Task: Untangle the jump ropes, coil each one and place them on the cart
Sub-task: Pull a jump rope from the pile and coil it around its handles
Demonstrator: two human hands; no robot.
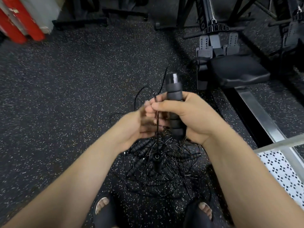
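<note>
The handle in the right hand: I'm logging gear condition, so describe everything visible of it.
The handle is black: ridged foam-like grip, glossy smooth cap on top. It stands nearly upright above the tangled ropes on the floor. The right hand grips its middle, hiding that part. A thin black cord hangs just beside it; their join is not visible.

Black rubber floor (65,96) flecked with white; a rowing machine (236,71) stands at right, red panels (24,18) show at upper left, dark equipment bases (102,18) behind
</note>
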